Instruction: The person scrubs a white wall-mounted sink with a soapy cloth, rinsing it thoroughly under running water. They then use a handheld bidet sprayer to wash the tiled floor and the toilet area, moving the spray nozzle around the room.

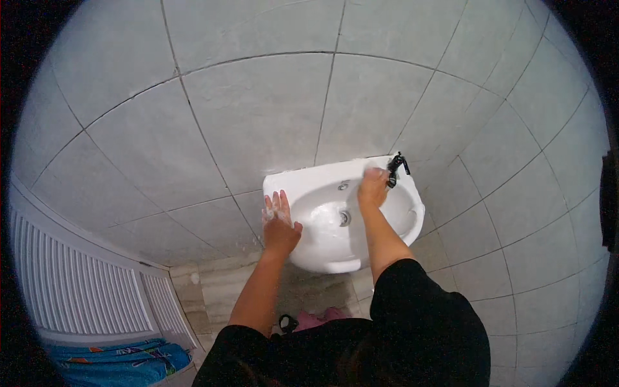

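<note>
A white washbasin [342,266] is fixed to the wall in front of me. Over its left rim is my left hand [280,230], back upward, fingers stretched out and apart, with white suds on the knuckles and fingers. My right hand [372,188] is at the basin's back right, close beside a black tap [395,169]. Motion smears its fingers, so I cannot tell whether they touch the tap or hold anything. A round metal drain [345,218] lies in the bottom of the bowl, below an overflow hole [343,185] in the back wall.
Grey tiled walls [258,116] rise behind the basin and on the right. A white louvred door [77,277] stands at the left, with a blue patterned cloth [122,362] below it. Something pink [319,318] shows near the floor. A dark object [608,200] is at the far right edge.
</note>
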`<state>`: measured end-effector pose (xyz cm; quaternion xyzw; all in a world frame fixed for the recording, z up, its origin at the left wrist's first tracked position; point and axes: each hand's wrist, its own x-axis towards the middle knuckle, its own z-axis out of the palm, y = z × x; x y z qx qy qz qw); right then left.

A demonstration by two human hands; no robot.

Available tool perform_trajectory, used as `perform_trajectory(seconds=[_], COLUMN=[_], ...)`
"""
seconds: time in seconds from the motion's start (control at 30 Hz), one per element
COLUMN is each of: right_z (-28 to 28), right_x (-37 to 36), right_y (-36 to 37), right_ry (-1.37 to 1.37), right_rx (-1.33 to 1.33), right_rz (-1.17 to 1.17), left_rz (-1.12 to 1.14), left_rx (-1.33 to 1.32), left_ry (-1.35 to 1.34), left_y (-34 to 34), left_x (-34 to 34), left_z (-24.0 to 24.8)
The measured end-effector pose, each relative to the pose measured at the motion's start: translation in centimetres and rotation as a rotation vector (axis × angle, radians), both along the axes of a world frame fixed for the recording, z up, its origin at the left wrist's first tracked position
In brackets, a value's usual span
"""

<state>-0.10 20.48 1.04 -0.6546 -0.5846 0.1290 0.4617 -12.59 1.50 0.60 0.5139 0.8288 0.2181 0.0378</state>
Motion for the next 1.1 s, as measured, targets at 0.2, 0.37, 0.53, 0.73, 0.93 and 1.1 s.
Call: perform_trajectory(seconds=[0.2,0.37,0.53,0.73,0.93,1.1], right_z=[-1.7,-1.2,-1.4,1.9,-2.0,-0.3], right_x=[-3.0,5.4,11.5,16.7,16.4,14.1], right_y=[-1.9,0.7,2.9,4.4,9.7,13.4], right_ry=[-0.708,-0.979,-1.253,-1.401,-0.818,-0.684], right_rx=[0.367,0.15,0.425,0.231,0.153,-0.026], right_rz=[1.035,0.953,1.077,0.945,0.607,0.595], left_rz=[-0.04,-0.044,-0.038,-0.02,-0.031,-0.019], left_rx=[-0.034,0.014,-0.031,-0.093,-0.101,-0.153], left_ry=[0.141,0.098,0.07,0.094,0.099,0.105], left_y=[0.4,0.2,0.5,0.7,0.8,1.0], left_x=[-0.4,0.0,0.2,0.0,0.1,0.6], left_z=[-0.9,0.0,0.7,0.2,0.4,0.7])
